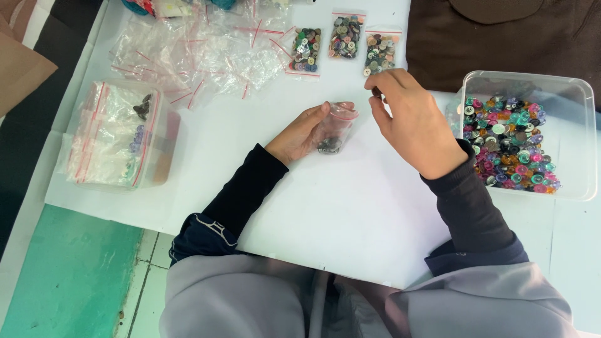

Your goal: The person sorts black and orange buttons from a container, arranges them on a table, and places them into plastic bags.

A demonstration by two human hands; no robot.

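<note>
A home craft corner on the tiled floor (75,275) (sheet-covered), with bagged buttons (345,36) and a button tub (563,100).

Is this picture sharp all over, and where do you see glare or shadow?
Head view: light is soft and even, with only faint shadows under the left hand and right hand; the empty plastic bags glint with small highlights; the buttons in the clear tub look crisp; the right hand's fingertips are slightly soft.

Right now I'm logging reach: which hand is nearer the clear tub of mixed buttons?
Right. The right hand hovers just left of the tub; the left hand holds a small bag farther left.
</note>
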